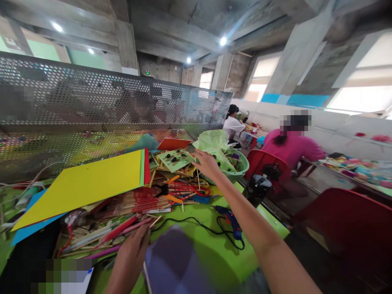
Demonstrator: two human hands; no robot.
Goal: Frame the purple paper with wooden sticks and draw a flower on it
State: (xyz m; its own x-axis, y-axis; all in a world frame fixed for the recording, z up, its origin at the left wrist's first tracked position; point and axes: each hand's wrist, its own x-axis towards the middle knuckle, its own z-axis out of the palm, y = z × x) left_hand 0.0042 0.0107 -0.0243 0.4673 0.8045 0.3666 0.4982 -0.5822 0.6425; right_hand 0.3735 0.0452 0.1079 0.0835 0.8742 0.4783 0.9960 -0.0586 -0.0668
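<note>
My right hand [207,163] reaches far forward, fingers closed at the right corner of a pale green square card [174,160] with black oval pieces on it. This card sits on top of a pile of similar work. My left hand [131,255] is low at the near left, its fingers together by a short wooden stick [156,221] that pokes out at the fingertips. A purple sheet [176,261] lies close in front of me. Between my arms, a blue hot glue gun [231,222] with a black cord rests on the green table [196,237].
Yellow card sheets [88,185] lie over the left clutter. Wooden sticks [122,204], pens [122,228] and orange-handled scissors [173,198] crowd the middle. A green basket [243,165] stands right of the pile. Behind is a perforated metal screen [107,106]; people sit at right.
</note>
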